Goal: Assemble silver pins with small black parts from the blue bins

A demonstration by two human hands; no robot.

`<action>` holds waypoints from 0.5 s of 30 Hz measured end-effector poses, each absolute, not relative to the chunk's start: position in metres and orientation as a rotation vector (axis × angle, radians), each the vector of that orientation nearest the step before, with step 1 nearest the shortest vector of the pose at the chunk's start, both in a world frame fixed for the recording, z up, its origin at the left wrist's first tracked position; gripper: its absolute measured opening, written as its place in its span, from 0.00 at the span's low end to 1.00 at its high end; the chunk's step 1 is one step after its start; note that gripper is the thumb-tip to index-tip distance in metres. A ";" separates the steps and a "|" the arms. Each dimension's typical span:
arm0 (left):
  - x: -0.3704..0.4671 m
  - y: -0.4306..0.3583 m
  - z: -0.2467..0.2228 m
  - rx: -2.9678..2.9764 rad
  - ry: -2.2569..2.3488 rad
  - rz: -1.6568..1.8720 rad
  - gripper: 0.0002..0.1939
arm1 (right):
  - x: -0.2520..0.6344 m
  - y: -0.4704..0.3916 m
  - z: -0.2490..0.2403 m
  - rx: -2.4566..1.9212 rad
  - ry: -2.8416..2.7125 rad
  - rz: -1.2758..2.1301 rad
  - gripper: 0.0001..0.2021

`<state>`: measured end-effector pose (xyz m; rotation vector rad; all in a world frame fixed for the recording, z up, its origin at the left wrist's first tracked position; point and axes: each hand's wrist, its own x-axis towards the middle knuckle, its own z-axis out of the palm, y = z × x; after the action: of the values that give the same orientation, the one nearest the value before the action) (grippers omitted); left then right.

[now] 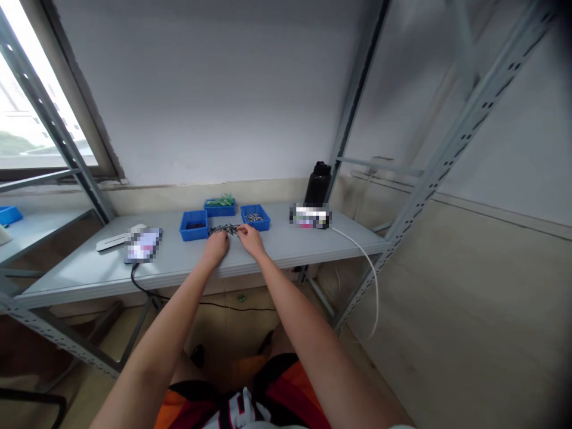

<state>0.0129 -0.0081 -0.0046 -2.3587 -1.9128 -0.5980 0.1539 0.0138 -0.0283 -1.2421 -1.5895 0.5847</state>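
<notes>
Both hands rest at a spread of small dark and silvery metal pieces (229,228) on the grey shelf table. My left hand (217,245) is at the pile's near left side, fingers curled in; what they hold, if anything, is hidden. My right hand (249,239) is at the pile's right end, its fingers pinched together on something too small to name. Around the pile stand a blue tray with dark contents (193,235), a blue tray with green pieces (220,210) behind, and a blue tray with silvery pieces (263,225) at the right.
A dark bottle (317,186) stands at the back right, with a blurred device (309,216) and white cable before it. A phone (143,245) on a black cable and a white object (111,242) lie at the left. Metal posts frame the table (286,243).
</notes>
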 end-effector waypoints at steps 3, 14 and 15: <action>0.006 -0.009 -0.010 -2.332 -1.965 -0.728 0.13 | 0.154 0.016 -0.030 -1.244 -1.596 0.595 0.08; -0.004 -0.007 -0.027 -2.383 -1.825 -1.284 0.10 | 0.157 0.013 -0.031 -1.244 -1.656 0.605 0.10; -0.004 -0.006 -0.028 -2.427 -1.784 -1.302 0.10 | 0.157 0.012 -0.030 -1.241 -1.669 0.604 0.11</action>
<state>-0.0043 -0.0061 -0.0276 -2.4270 -1.7842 -1.3018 0.1568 0.0124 -0.0304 -1.2407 -1.6687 0.6036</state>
